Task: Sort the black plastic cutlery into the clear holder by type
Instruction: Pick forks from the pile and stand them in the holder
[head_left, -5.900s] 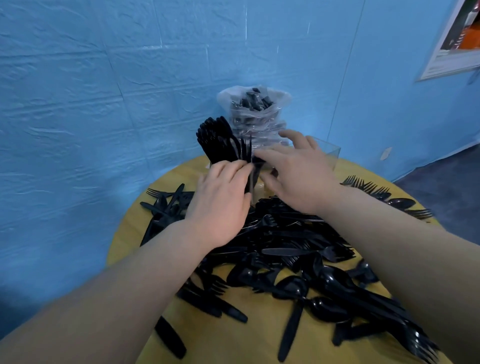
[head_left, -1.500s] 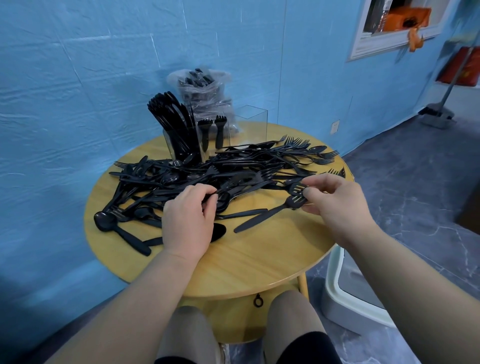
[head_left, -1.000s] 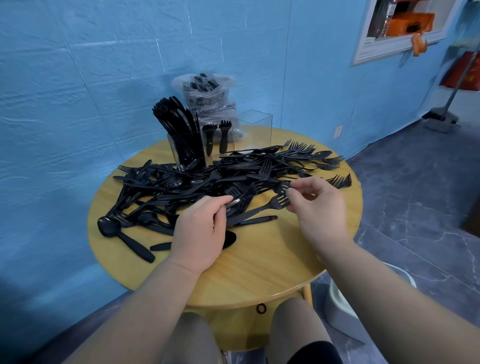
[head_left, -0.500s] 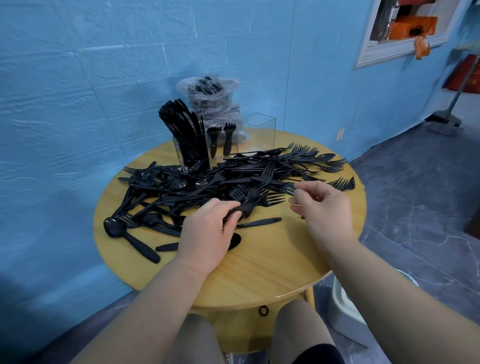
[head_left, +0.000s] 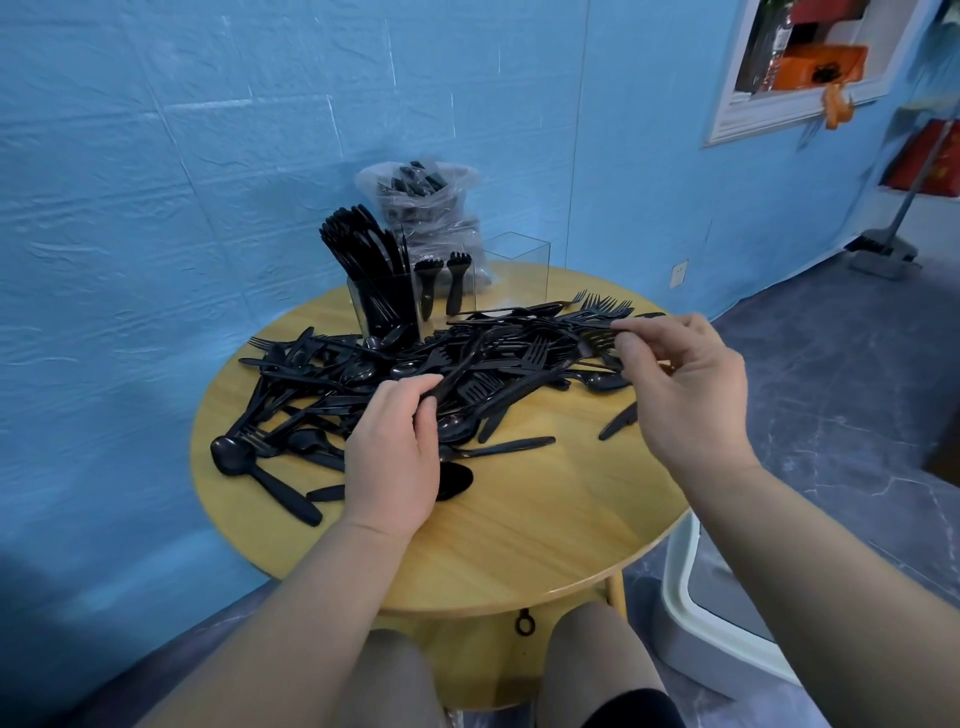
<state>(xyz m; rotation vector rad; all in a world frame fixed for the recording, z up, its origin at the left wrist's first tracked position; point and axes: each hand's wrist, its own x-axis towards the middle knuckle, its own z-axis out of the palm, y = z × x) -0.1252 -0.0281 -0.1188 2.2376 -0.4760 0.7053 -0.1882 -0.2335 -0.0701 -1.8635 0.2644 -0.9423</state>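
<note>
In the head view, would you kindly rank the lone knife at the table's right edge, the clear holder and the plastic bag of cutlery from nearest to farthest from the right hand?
Measured from the right hand:
1. Lone knife, just left of the hand, on the table's right side.
2. Clear holder, at the table's back.
3. Plastic bag of cutlery, behind the holder, against the wall.

A round desk (head_left: 545, 519) of pale wood with visible grain and a smooth, softly shiny finish. On it, a heap of cutlery (head_left: 415, 374) in black plastic, glossy, catching small highlights. A holder (head_left: 514, 260) of clear, glassy hard plastic. Behind it, a bag (head_left: 415, 182) of thin, crinkled, see-through plastic film. The wall (head_left: 156, 182) is blue and rough, with a wrinkled texture. The floor (head_left: 831, 389) is grey, marbled and smooth.
</note>
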